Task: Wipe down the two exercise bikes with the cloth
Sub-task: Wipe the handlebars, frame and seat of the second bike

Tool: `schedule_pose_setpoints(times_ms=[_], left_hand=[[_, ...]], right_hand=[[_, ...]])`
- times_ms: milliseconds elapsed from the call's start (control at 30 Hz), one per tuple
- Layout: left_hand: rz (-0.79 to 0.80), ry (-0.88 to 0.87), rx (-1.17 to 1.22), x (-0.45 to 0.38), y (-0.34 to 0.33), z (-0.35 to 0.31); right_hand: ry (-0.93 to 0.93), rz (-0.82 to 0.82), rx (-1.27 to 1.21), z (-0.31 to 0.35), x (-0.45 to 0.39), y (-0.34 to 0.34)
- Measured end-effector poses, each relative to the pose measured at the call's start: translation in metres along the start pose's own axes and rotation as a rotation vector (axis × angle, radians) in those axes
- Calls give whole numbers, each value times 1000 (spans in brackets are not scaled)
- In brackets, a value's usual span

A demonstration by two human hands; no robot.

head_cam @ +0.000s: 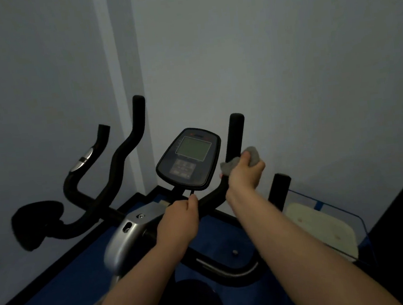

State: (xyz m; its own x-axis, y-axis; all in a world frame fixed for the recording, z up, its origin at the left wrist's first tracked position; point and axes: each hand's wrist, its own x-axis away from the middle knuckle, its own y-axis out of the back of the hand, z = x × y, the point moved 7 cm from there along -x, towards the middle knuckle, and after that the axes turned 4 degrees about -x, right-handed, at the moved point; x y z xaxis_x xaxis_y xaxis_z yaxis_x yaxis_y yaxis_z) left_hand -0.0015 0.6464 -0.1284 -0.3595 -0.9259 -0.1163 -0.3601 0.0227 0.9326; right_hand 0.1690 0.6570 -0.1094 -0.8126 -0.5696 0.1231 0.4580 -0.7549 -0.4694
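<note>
An exercise bike stands in front of me, with a console (188, 159) between black handlebars. My right hand (245, 175) grips a grey cloth (252, 156) wrapped around the right handlebar (236, 134), just below its upright end. My left hand (181, 218) holds the crossbar under the console, fingers curled round it. The left handlebar (124, 152) rises free. A second bike's handlebar (83, 161) and a black pad (36, 222) show further left.
A pale wall corner stands close behind the bikes. Blue floor (49, 297) with a black skirting runs below. A clear bin (326, 229) holding pale items sits at the right, beside a black post (279, 189). A dark panel fills the lower right.
</note>
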Motion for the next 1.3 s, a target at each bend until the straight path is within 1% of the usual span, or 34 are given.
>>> schedule_pose_setpoints(times_ms=[33, 67, 167, 233, 300, 333, 367, 433, 467, 533, 567, 600, 667, 733, 800, 833, 867, 900, 967, 1000, 1067, 1100, 1167, 1200, 1233, 1300], left_hand=[[-6, 20, 56, 1, 1, 1], [-20, 45, 119, 1, 1, 2], [-70, 114, 247, 3, 3, 9], [-106, 195, 431, 6, 2, 17], [-134, 196, 607, 10, 0, 19], [-132, 185, 673, 11, 0, 20], [-124, 176, 701, 12, 0, 21], [-91, 142, 712, 13, 3, 22], [-60, 118, 708, 13, 3, 21], [-7, 42, 621, 15, 3, 18], [4, -2, 540, 17, 2, 17], [-7, -34, 449, 20, 1, 17], [-104, -37, 312, 24, 4, 23], [-174, -1, 331, 24, 5, 29], [-171, 30, 377, 23, 2, 32], [-174, 40, 383, 23, 2, 33], [-185, 43, 387, 24, 2, 34], [-200, 38, 387, 25, 4, 35], [-219, -2, 363, 27, 6, 33], [-225, -11, 350, 29, 6, 32], [-236, 40, 384, 27, 5, 37], [-238, 73, 397, 26, 4, 40], [-251, 90, 370, 26, 5, 40], [-253, 86, 348, 27, 6, 39], [-255, 83, 341, 28, 7, 38], [-262, 85, 379, 31, 8, 37]], right_hand=[[-52, 17, -27, 6, -4, -5], [-68, 27, 2, 15, -10, -9], [-28, 58, 117, 27, -6, -10], [3, 4, 153, 11, 20, 8], [57, -56, 181, -5, 51, 30], [28, -46, 183, -13, 60, 34], [-62, -22, 141, -19, 60, 34], [-305, 31, 17, -24, 45, 26], [-384, 55, -26, -20, 37, 22], [-408, 61, -41, -14, 37, 19], [-334, 50, 31, -13, 42, 22], [-208, 36, 165, -12, 51, 29], [72, 88, 410, -13, 75, 40], [343, 168, 538, 4, 84, 43], [675, 247, 671, 41, 81, 29], [818, 321, 770, 57, 80, 15], [915, 421, 895, 67, 76, 0], [960, 536, 1049, 68, 73, -15], [919, 761, 1328, 49, 70, -31], [879, 852, 1411, 35, 72, -34], [828, 993, 1474, 15, 78, -37], [819, 1055, 1504, 12, 81, -39], [854, 1197, 1663, 18, 77, -46], [904, 1226, 1743, 25, 70, -51], [955, 1208, 1805, 33, 63, -55], [953, 1100, 1817, 36, 60, -58]])
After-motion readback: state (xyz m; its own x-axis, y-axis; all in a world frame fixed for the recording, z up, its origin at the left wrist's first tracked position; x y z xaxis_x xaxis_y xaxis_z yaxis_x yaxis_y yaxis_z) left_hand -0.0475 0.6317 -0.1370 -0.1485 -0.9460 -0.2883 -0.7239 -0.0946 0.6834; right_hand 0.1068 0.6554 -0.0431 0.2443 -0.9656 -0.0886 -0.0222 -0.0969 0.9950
